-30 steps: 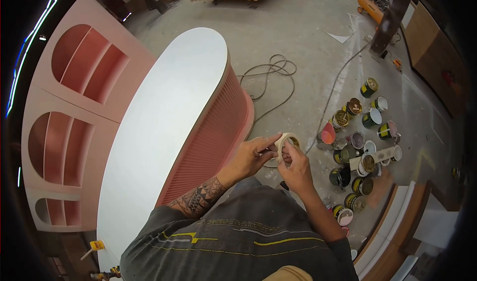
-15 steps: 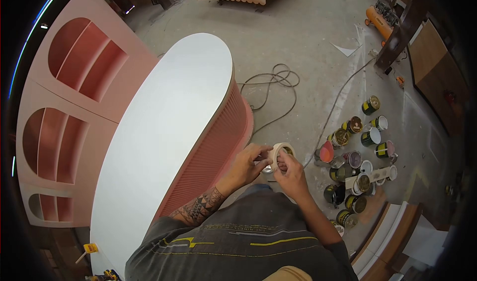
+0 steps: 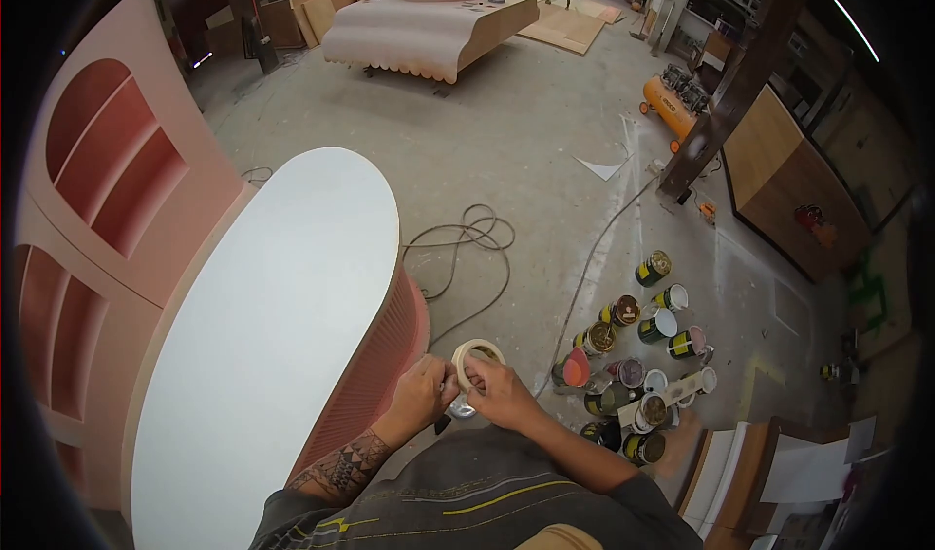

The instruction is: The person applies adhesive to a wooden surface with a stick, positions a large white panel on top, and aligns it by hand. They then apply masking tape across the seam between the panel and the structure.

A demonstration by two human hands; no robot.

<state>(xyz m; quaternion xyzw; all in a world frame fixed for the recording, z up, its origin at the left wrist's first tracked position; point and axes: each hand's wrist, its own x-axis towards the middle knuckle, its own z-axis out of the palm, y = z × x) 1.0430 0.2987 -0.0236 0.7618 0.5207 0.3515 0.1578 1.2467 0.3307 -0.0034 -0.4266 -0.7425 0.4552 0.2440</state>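
Both my hands hold a roll of beige masking tape (image 3: 474, 352) in front of my chest. My left hand (image 3: 422, 394) grips the roll's left side with its fingers at the tape's edge. My right hand (image 3: 500, 397) holds the roll from the right, with fingers through and around its ring. Just to the left stands a long counter with a white oval top (image 3: 282, 297) and a ribbed pink front (image 3: 375, 375). A small shiny object shows under my hands; I cannot tell what it is.
Several open and shut paint cans (image 3: 633, 355) stand on the concrete floor to my right. A coiled cable (image 3: 467, 234) lies ahead. A pink arched shelf unit (image 3: 97, 190) stands left of the counter. An orange compressor (image 3: 672, 102) and wooden cabinets (image 3: 789, 180) are at the far right.
The view has tilted up, showing more of the workshop ahead. My hands with the tape roll now sit lower and further left in the picture, still together on the roll.
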